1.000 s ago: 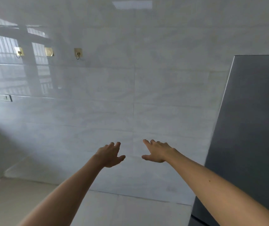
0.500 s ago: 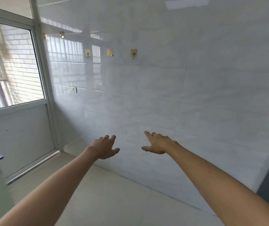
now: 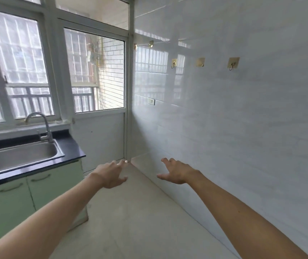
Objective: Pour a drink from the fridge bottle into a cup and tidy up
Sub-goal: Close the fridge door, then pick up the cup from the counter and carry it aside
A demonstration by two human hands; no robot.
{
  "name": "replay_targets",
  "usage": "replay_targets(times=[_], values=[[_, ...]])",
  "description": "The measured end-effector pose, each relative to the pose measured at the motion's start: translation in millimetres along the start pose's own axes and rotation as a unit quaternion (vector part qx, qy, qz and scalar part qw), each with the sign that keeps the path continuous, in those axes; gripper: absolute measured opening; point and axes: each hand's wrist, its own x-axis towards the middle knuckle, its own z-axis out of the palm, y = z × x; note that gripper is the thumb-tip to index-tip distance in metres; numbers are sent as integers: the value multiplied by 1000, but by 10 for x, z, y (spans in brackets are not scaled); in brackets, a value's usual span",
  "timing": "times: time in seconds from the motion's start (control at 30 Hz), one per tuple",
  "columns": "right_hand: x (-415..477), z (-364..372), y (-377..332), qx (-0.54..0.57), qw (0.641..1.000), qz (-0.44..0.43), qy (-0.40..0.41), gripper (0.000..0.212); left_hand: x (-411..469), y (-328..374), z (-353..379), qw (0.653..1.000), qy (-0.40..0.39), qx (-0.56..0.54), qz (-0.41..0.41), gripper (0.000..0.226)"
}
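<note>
Neither grip holds anything: the left hand (image 3: 112, 174) and the right hand (image 3: 176, 172) reach out ahead at about the same height, fingers spread and loosely straight, palms turned down, apart from each other and touching nothing. Below them is only the pale floor (image 3: 140, 212), and the right forearm runs along near the glossy tiled wall (image 3: 252, 137), which carries three small brass hooks (image 3: 233, 63). To the left stands a dark bench (image 3: 72, 149) over green cabinets (image 3: 54, 186), with a steel sink (image 3: 54, 146) let into it and a curved tap (image 3: 43, 124) at its back edge, under a barred window (image 3: 93, 71). As for the task's things, the fridge, the bottle and the cup are all out of view; no cup shows on the part of the bench that can be seen, and the sink basin looks bare. Judging from that, the work seems either not properly started or at its very end, and the pictures do not settle which. With both hands free and no drink anywhere in sight, I would guess nearly all of it remains: fetch the bottle, find a cup, pour, then put things back.
</note>
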Motion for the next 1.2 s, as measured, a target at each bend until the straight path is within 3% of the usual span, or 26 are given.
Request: replay_targets(times=[0.3,0.6,0.9,1.2], values=[[1326,-48,-1137,-15,983,-184,-14,78,-210,-1213,60,982,-3,-19,-188,72],[2092,50,-2318,-32,937,-345,-37,76,-772,-2016,182,937,7,-27,-347,67],[2156,390,-3459,-60,864,-494,-68,79,-1668,-2263,382,867,-18,-11,-498,62],[1545,658,-4585,-105,779,-615,-65,78,-2960,-2160,570,789,-49,-17,-612,68]])
